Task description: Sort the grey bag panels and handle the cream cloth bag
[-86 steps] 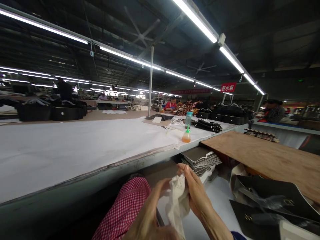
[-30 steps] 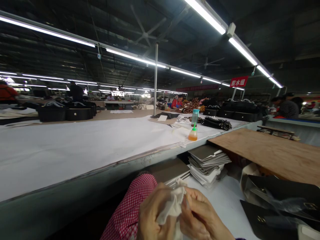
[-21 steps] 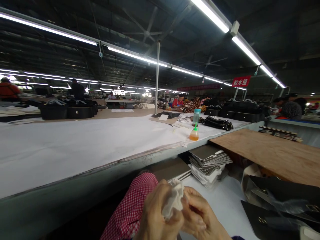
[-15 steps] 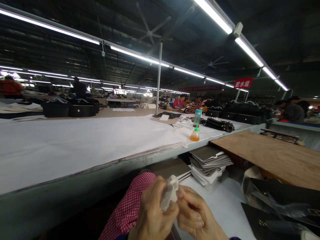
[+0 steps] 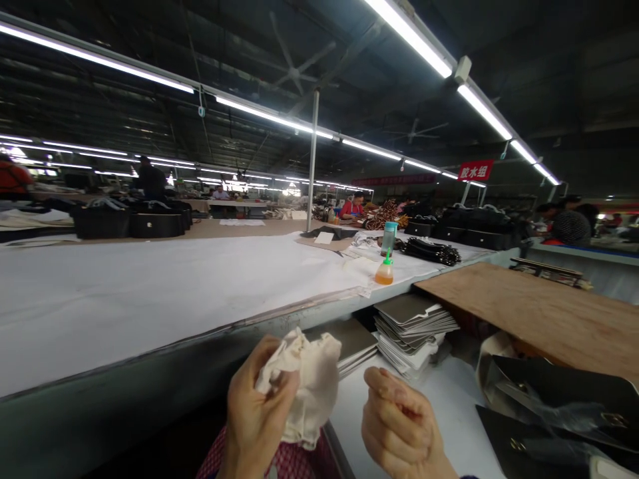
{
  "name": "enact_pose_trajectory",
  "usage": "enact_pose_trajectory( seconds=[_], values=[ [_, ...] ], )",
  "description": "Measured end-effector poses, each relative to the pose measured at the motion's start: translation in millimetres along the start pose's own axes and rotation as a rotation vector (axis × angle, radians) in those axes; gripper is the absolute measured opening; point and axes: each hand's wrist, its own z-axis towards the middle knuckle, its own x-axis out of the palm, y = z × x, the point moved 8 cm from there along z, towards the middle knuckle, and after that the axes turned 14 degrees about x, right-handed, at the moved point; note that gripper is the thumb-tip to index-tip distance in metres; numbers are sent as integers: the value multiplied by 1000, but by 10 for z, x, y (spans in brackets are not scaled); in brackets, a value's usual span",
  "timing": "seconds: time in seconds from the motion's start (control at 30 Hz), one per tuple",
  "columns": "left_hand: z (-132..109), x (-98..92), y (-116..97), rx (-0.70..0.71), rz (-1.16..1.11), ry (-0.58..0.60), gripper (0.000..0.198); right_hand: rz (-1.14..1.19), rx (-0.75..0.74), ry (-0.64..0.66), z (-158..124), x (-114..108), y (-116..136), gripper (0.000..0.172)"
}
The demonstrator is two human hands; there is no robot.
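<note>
My left hand [image 5: 257,406] grips a crumpled cream-coloured cloth [image 5: 317,379], its thumb across the front and the loose part fanning out to the right. To the right, apart from the cloth, my right hand [image 5: 397,422] is curled closed with thumb and forefinger together. Whatever it may hold is hidden by the fingers. Beyond the hands lies a stack of grey-brown and white flat panels [image 5: 412,326]. A lower pile of similar panels [image 5: 349,339] sits just behind the cloth.
A long table covered in white paper [image 5: 150,286] runs across in front. On it stand a small glue bottle [image 5: 384,271] with a green tip, a blue-capped bottle [image 5: 388,238] and black strips [image 5: 430,251]. A wooden board [image 5: 539,313] and dark bag pieces [image 5: 564,399] lie right.
My hands have moved apart: the left went left with the cloth, which is now spread wider, and the right let go of it and shifted slightly right. The view has turned slightly.
</note>
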Motion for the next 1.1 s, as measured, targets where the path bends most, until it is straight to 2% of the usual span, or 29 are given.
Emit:
enact_pose_trajectory(
  seconds=[0.13,0.23,0.33,0.43,0.57,0.67,0.8,0.9,1.0,1.1],
  values=[
    [-32,237,-277,37,-215,83,31,9,3,43,16,2,-69,32],
    [-36,343,-455,100,-337,110,41,-8,15,16,0,-45,-110,30],
    [-47,440,-535,78,-429,138,44,-34,32,-36,-22,-119,-134,34],
    [-73,482,-535,20,-470,95,42,-66,50,-116,-21,-187,-157,37],
    [-141,516,-504,-6,-418,76,28,-163,54,-267,16,-198,-200,39],
    [-193,527,-505,41,-325,105,20,-261,-10,-431,18,-128,-162,40],
    [-250,548,-518,109,-255,162,20,-349,-41,-593,-8,43,-83,41],
    [-276,557,-489,97,-245,184,20,-393,-21,-637,-23,80,-70,41],
    [-295,568,-434,62,-284,189,18,-424,-24,-627,-34,10,-102,47],
    [-309,582,-345,-17,-366,169,20,-391,-12,-602,-46,-77,-161,38]
  ],
)
